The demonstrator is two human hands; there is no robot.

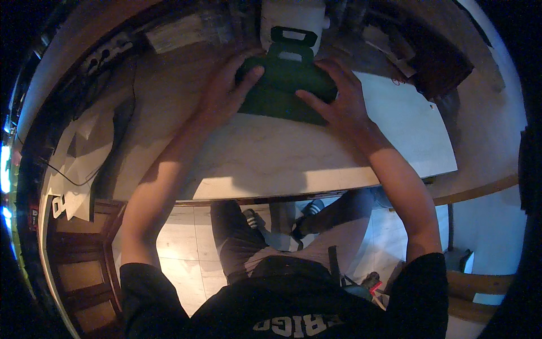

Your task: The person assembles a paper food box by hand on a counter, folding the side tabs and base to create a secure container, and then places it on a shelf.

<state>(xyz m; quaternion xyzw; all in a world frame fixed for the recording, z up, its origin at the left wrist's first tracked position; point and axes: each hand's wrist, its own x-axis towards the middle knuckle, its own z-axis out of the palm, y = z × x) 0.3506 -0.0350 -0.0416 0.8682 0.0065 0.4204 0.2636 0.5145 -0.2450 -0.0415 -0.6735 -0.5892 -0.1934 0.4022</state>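
Note:
At the far middle of the table, a green cardboard piece (282, 85) with two handle cutouts at its top, like a folding carry box, is between my hands. My left hand (230, 85) grips its left side, the thumb lying on the near face and the other fingers mostly hidden behind the edge. On the right side my right hand (341, 96) clasps it the same way, thumb pointing inward across the green face. One handle flap stands behind the other. The inside of the piece is hidden.
A white board (406, 124) lies right of my right hand. Behind the green piece stands a white container (293, 16). Folded white card (82, 147) with a handle cutout and a dark cable lie left. A power strip (104, 53) and dark brown box (440, 62) sit farther back.

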